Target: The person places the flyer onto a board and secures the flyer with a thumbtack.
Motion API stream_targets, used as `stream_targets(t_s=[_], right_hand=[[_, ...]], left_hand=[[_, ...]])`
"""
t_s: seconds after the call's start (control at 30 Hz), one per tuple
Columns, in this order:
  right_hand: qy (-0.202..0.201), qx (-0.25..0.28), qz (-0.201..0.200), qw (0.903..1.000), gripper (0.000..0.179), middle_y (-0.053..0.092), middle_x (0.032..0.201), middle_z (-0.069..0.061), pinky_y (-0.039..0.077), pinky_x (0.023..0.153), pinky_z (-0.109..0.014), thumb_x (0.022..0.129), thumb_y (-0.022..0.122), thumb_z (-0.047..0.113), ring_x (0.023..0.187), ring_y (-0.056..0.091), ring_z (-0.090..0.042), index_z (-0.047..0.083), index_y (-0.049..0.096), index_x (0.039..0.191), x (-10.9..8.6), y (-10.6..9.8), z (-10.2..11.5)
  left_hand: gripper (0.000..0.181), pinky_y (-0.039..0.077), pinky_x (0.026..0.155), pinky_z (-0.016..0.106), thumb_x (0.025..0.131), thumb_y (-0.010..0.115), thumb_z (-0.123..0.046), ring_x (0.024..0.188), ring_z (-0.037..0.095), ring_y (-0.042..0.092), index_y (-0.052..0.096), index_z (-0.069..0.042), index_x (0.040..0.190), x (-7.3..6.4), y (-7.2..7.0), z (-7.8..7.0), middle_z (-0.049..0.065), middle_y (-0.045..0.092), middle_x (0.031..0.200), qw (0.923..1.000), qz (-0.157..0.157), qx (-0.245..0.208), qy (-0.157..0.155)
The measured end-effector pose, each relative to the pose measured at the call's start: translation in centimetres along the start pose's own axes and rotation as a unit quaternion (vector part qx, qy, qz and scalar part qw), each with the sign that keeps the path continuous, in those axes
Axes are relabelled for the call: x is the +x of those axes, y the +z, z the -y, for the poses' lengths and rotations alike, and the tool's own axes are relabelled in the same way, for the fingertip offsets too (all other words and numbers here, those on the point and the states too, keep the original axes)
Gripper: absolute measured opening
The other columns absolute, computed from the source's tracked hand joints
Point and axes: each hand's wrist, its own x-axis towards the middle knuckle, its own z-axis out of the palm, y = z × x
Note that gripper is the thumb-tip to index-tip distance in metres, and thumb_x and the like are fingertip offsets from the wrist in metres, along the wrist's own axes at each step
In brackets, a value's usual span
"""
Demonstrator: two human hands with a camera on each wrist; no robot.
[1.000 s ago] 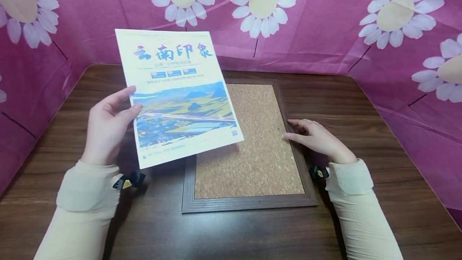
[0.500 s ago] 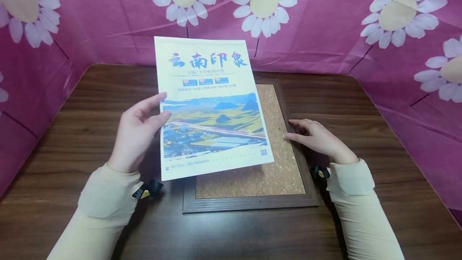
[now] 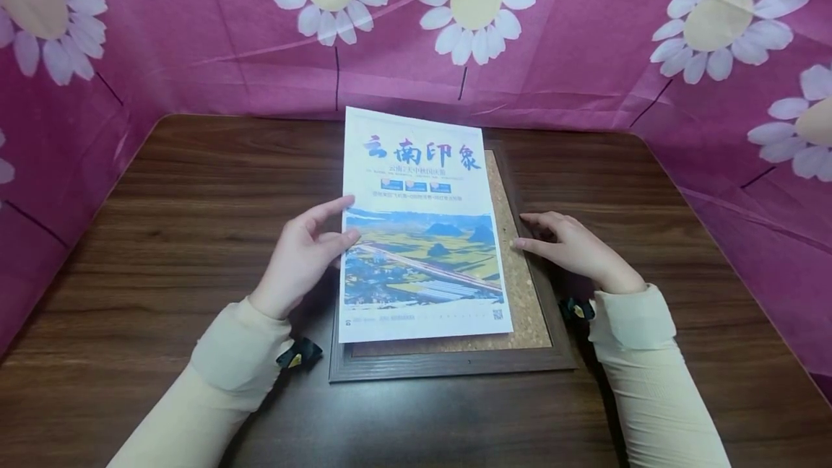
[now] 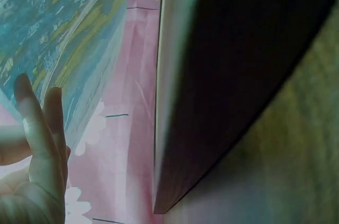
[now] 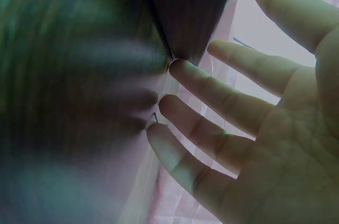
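Note:
A printed poster (image 3: 422,237) with large Chinese characters and a blue-yellow landscape hangs tilted over the framed cork board (image 3: 534,309), hiding most of its cork. My left hand (image 3: 302,255) pinches the poster's left edge between thumb and fingers. In the left wrist view, that hand's fingers (image 4: 39,134) lie behind the printed sheet. At the board's right side, my right hand (image 3: 575,248) touches the brown frame, thumb near the inner edge. The right wrist view shows the right hand (image 5: 249,118) with fairly straight, spread fingers, their tips at the frame's side and the table.
The board lies flat on a dark wood-grain table (image 3: 162,237). Behind and to both sides hangs a pink cloth (image 3: 585,35) printed with white daisies, reaching the table's edges.
My left hand has carried the poster rightward and down, from the board's left side to over the cork. The right hand stays at the frame's right edge.

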Motion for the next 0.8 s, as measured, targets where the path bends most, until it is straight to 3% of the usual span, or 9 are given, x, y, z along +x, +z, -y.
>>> stream_targets(t_s=[0.37, 0.8], right_hand=[[-0.003, -0.007, -0.005, 1.0000, 0.071, 0.045, 0.147, -0.028, 0.033, 0.109, -0.064, 0.097, 0.060, 0.046, 0.137, 0.038, -0.045, 0.000, 0.043, 0.148, -0.03, 0.04, 0.15], [0.010, -0.009, 0.003, 0.9999, 0.072, 0.041, 0.149, -0.027, 0.028, 0.111, -0.066, 0.097, 0.058, 0.050, 0.141, 0.031, -0.046, 0.004, 0.042, 0.150, -0.11, 0.04, 0.38]], left_hand=[[0.057, 0.058, 0.073, 0.026, 0.097, 0.063, -0.013, 0.079, 0.016, 0.071, 0.043, -0.019, 0.151, 0.32, 0.77, 0.82, 0.021, 0.071, 0.114, 0.9992, 0.025, 0.014, -0.027], [0.059, 0.060, 0.079, 0.032, 0.097, 0.063, -0.010, 0.094, 0.022, 0.074, 0.041, -0.015, 0.151, 0.55, 0.95, 0.97, 0.022, 0.068, 0.121, 0.9986, 0.029, 0.022, -0.037]])
